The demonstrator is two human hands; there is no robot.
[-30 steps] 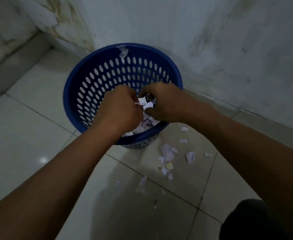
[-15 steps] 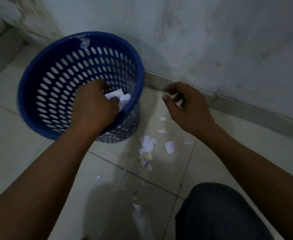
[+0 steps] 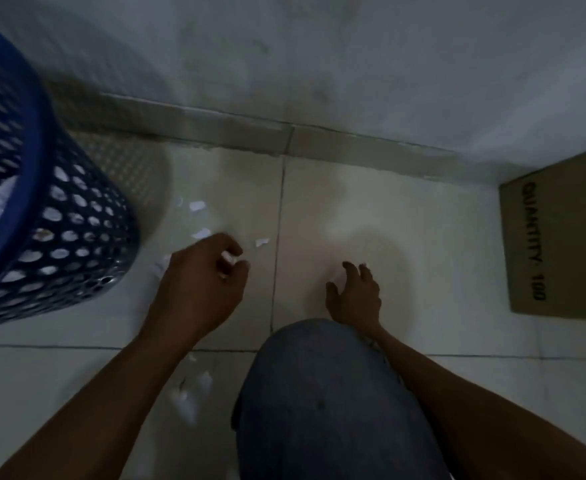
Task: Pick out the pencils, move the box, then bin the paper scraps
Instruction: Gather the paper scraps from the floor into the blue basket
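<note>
my left hand [image 3: 199, 289]: pinching a white paper scrap [image 3: 229, 258]
my right hand [image 3: 353, 297]: released, fingers spread
loose scraps [image 3: 197, 205]: floor [image 3: 405, 216], 11 o'clock
blue perforated plastic bin [image 3: 76, 237]: 9 o'clock
brown cardboard box [image 3: 558, 237]: 3 o'clock

Floor [image 3: 405, 237]: large glossy pale tiles, square-laid, with a soft sheen near the middle. Grout line [image 3: 279, 220]: a thin dark seam running from the skirting toward the viewer. A second seam [image 3: 492, 356] crosses it, running left to right nearer the viewer. Skirting [image 3: 353, 143]: a low band of grey tile along the foot of the wall, with one vertical joint roughly in line with the first seam. Its lower edge is rough and uneven. Wall [image 3: 353, 57]: plain grey-white, mottled with faint darker smudges. Knee [image 3: 319, 393]: bent, clad in dark blue denim, low centre, above the floor.
</note>
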